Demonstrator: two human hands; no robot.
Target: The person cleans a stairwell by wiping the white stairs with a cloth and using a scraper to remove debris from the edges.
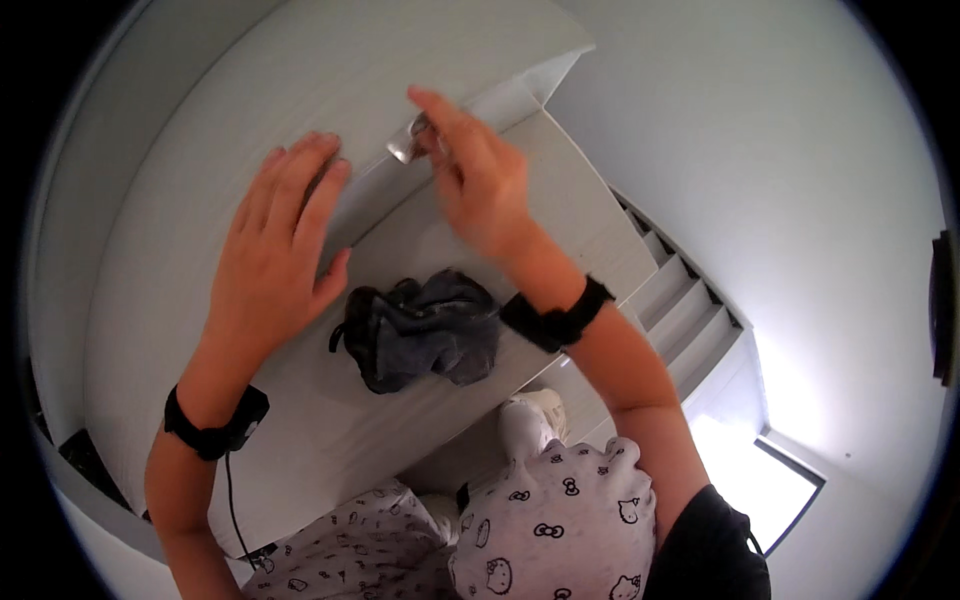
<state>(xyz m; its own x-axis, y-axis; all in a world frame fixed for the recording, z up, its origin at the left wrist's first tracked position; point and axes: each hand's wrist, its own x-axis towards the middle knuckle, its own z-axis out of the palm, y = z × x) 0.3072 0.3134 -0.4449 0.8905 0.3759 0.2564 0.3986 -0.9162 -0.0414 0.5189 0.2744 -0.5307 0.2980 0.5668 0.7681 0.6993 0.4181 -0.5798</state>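
My right hand (482, 178) pinches a small, shiny, silvery or clear thing (402, 145) near the edge of the upper pale step (330, 80). Its kind cannot be made out, and its far end is partly hidden behind my fingers. My left hand (268, 250) holds nothing; its fingers are stretched out with the thumb apart, over the pale boards to the left. Between my forearms, a crumpled dark grey-blue cloth bag or garment (430, 330) lies on the lower step (570, 190), touched by neither hand.
More stairs (680, 300) run down at the right, beside a white wall (740, 150). A bright panel (760, 480) shows at the lower right. Black bands (215, 425) circle both wrists, and a thin cable hangs from the left one. My knees, in patterned trousers (550, 520), fill the bottom.
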